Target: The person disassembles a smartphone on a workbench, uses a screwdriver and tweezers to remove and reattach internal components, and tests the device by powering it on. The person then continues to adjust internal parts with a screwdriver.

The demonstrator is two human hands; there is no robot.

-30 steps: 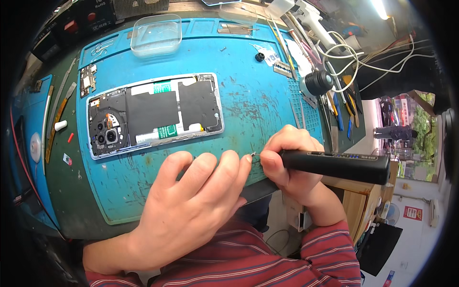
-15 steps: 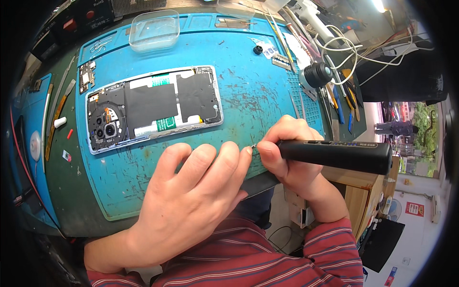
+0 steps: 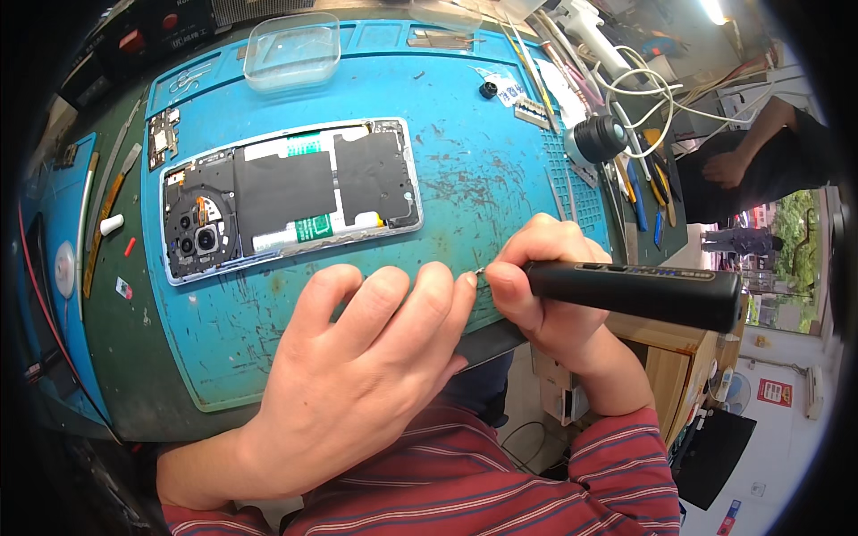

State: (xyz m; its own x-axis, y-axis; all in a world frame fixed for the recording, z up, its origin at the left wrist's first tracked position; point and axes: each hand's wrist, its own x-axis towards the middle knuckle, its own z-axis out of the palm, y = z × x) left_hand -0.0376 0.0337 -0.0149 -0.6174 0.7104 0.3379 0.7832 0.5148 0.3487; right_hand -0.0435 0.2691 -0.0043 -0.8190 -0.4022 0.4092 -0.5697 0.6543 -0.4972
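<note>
In my right hand is a black electric screwdriver, held level with its thick end pointing right. The small metal tip of the screwdriver shows between my two hands. My left hand is closed with its fingers bent, the index fingertip right by that tip. Whatever its fingers hold is hidden behind the hand. Beyond my hands an opened phone lies on the blue mat, its camera module at the left end and black covers over its inside.
A clear plastic box stands at the mat's far edge. Left of the phone lies a small circuit board. A black round-headed device, looped white cable and several hand tools crowd the right side. Another person's hand shows at far right.
The view has shifted slightly. My hands keep nearly the same pose, with the screwdriver still in the right. Another person's bare forearm and hand now show at the far right.
</note>
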